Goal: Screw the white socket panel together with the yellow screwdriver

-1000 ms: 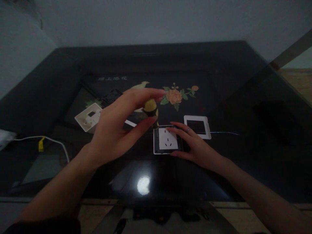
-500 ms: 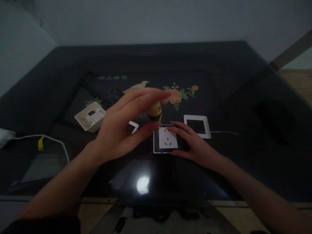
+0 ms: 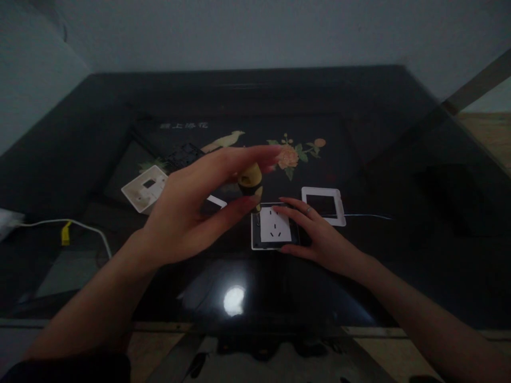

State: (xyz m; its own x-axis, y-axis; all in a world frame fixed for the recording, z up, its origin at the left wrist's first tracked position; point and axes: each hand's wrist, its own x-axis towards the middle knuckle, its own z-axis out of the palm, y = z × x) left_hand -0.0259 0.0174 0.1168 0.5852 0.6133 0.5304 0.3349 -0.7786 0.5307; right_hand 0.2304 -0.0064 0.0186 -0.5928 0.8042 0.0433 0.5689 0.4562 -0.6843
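Observation:
My left hand (image 3: 199, 197) is closed round the yellow and black handle of a screwdriver (image 3: 250, 178), thumb on the near side and fingers over the far side. The screwdriver points down at the left edge of a wall socket (image 3: 275, 229), which has a white slotted centre and a dark surround. Whether its tip sits on a screw is too dim to tell. With fingers on the far edge and thumb at the near edge, my right hand (image 3: 307, 226) grips the socket from the right, flat on the table.
A white back box (image 3: 138, 189) lies to the left, with a black socket part (image 3: 186, 156) behind it. A white frame (image 3: 341, 207) lies right of the socket, a thin wire (image 3: 367, 216) beside it. A white cable (image 3: 90, 229) with a yellow tag (image 3: 65, 234) runs along the dark glossy table (image 3: 319, 298).
My left hand has turned a little on the screwdriver handle and shifted slightly left. My right hand and the socket have stayed almost still.

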